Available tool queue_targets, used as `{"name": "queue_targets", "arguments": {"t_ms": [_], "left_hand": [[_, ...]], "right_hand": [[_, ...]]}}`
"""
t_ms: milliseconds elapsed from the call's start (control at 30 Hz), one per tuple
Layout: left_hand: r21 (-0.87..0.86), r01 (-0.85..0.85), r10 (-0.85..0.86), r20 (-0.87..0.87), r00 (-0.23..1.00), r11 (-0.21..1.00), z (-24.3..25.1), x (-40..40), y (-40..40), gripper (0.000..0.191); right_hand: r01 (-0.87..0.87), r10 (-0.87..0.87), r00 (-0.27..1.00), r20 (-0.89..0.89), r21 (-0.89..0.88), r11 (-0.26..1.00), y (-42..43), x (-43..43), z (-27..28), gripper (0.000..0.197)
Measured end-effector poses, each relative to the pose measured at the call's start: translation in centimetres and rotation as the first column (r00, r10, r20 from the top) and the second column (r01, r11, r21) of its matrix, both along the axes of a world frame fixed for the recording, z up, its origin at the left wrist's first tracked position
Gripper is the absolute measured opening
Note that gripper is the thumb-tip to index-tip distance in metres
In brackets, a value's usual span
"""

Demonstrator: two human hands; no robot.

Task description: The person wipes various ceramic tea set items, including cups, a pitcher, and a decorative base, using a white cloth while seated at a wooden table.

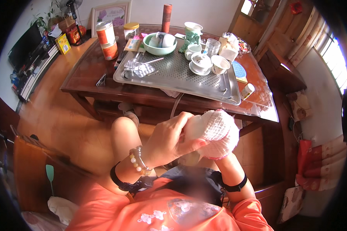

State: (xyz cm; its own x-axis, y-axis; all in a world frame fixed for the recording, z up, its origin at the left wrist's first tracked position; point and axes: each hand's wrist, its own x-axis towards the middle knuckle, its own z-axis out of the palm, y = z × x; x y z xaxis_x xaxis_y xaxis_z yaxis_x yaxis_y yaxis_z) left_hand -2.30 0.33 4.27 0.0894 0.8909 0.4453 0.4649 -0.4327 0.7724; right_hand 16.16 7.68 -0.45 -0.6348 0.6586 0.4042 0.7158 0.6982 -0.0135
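Note:
Above my lap, my left hand (pixel 173 137) grips a smooth white rounded piece, perhaps a cup, with its thumb along the near side. Against that piece lies a white mesh-textured cloth (pixel 219 134) with a pink edge, bunched into a ball. My right hand (pixel 219 153) is mostly hidden beneath and inside the cloth; only the wrist side shows, so its fingers cannot be seen. A stainless steel tea tray (pixel 173 83) rests on the table beyond both hands. On it stand a lidded white gaiwan (pixel 201 63), a white cup (pixel 220 65) and a pale green bowl (pixel 160 52).
The tray's front edge and the glossy wooden table (pixel 84 72) lie just past my hands. A white bottle (pixel 247 91) stands beside the tray's right corner. Blister packs (pixel 144 70) lie on the tray's left part. Stacked cans (pixel 107 40) stand at the table's left.

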Motion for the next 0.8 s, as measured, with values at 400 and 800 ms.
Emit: {"name": "queue_targets", "arguments": {"t_ms": [400,800], "left_hand": [[-0.007,0.015,-0.008,0.619,0.785,1.000,-1.7,1.5,1.2,0.058],[-0.343,0.080,0.262,0.831,0.491,0.936,-1.5,-0.3,1.4,0.061]], "right_hand": [[0.038,-0.194,0.639,-0.744,-0.222,0.974,-1.1,-5.7,1.8,0.042],[-0.173,0.119,0.916,-0.382,-0.109,0.979,-1.0,-2.7,4.9,0.031]]}}
